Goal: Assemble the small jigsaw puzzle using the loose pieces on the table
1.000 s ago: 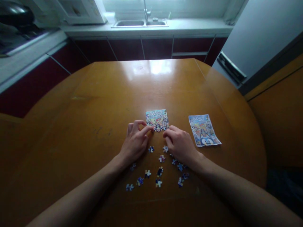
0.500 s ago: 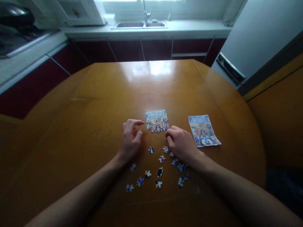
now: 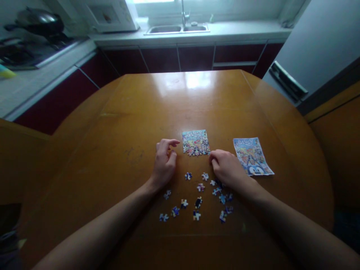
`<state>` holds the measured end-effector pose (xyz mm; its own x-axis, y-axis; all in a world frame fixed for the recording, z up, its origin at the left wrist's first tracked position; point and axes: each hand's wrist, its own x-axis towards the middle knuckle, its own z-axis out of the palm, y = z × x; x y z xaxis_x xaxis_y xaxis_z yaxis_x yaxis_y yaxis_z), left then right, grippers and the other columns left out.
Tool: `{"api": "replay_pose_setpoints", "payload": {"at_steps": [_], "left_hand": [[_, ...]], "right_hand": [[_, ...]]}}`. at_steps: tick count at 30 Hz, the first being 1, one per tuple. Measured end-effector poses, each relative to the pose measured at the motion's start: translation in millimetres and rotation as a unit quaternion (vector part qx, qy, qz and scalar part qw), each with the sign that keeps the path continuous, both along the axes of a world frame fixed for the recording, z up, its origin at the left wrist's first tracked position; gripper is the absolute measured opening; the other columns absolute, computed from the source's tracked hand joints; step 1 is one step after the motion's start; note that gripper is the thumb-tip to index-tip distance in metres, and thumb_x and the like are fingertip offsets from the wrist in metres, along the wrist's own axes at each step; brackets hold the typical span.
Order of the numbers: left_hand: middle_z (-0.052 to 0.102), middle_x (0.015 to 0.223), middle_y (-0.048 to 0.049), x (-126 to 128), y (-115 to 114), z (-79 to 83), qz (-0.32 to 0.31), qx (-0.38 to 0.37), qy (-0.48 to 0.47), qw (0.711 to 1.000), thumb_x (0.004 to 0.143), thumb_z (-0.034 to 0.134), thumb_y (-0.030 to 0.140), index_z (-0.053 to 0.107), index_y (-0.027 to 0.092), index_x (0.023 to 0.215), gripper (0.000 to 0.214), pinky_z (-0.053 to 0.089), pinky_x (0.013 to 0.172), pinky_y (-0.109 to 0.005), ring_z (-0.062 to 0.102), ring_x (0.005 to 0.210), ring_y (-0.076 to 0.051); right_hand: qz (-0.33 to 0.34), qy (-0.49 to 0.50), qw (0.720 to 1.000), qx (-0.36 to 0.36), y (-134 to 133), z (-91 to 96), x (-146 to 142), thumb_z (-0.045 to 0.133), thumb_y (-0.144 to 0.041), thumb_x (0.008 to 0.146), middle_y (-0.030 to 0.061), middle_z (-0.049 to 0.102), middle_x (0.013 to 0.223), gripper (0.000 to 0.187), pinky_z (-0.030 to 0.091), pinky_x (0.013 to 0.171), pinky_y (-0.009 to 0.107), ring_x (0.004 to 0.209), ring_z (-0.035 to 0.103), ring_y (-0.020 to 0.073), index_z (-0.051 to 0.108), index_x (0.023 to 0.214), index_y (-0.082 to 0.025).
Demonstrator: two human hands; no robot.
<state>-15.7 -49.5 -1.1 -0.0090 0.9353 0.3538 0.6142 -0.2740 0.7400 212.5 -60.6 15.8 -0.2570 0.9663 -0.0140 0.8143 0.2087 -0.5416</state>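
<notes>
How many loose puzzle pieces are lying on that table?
About 15 loose pieces, scattered between the two forearms below the assembled block: four nearer the left hand, the rest toward the right hand, which may hide more.

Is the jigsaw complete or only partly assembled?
Partly assembled: the joined block has an uneven near edge; loose pieces lie scattered apart from it.

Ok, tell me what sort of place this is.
Most likely a home kitchen: a sink with a tap, a microwave on the counter and a pan on the stove.
</notes>
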Motion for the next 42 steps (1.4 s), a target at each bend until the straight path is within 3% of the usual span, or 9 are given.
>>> {"api": "replay_pose_setpoints", "payload": {"at_steps": [5,11,17,26,42], "left_hand": [[0.058,0.096,-0.0051,-0.8,0.0,-0.6,0.007,0.006,-0.005,1.000,0.084,0.045,0.005,0.061,0.021,0.104,0.030,0.045,0.078,-0.036,0.053,0.092,-0.021],[0.058,0.097,-0.0048,-1.4,0.6,-1.1,0.007,0.000,-0.019,1.000,0.084,0.045,0.004,0.061,0.021,0.104,0.030,0.044,0.078,-0.035,0.053,0.091,-0.021],[0.059,0.093,-0.0045,-0.5,0.5,0.1,0.003,0.005,-0.037,0.999,0.084,0.047,0.006,0.062,0.021,0.100,0.027,0.044,0.073,-0.034,0.053,0.086,-0.019],[0.058,0.090,-0.0041,-0.5,0.5,1.0,-0.003,-0.001,-0.039,0.999,0.083,0.050,0.006,0.062,0.021,0.098,0.024,0.043,0.067,-0.032,0.053,0.083,-0.018],[0.059,0.084,-0.0028,-0.4,0.9,1.4,-0.020,0.005,-0.075,0.997,0.085,0.051,0.010,0.063,0.019,0.089,0.016,0.042,0.067,-0.030,0.054,0.078,-0.016]], "right_hand": [[-0.012,0.089,0.995,-0.039,6.4,3.6,8.5,0.047,-0.010,0.081,0.0060,0.071,0.074,0.025,0.040,0.065,0.032,0.070,0.061,0.0189,0.067,0.071,-0.020],[-0.053,0.118,0.992,-0.013,14.3,10.6,19.4,0.048,-0.011,0.080,0.0052,0.072,0.073,0.025,0.041,0.063,0.031,0.068,0.062,0.0187,0.070,0.074,-0.020],[-0.061,0.092,0.994,0.017,16.1,10.2,22.9,0.049,-0.012,0.081,0.0070,0.073,0.077,0.024,0.041,0.065,0.032,0.071,0.063,0.0199,0.071,0.075,-0.020],[-0.039,-0.007,0.999,-0.026,13.3,3.2,17.5,0.049,-0.012,0.082,0.0083,0.072,0.075,0.025,0.033,0.058,0.031,0.065,0.058,0.0187,0.068,0.068,-0.020],[-0.049,-0.048,0.997,-0.023,10.8,3.2,12.8,0.047,-0.018,0.088,0.0078,0.070,0.076,0.025,0.028,0.056,0.031,0.064,0.055,0.0174,0.068,0.074,-0.020]]}}
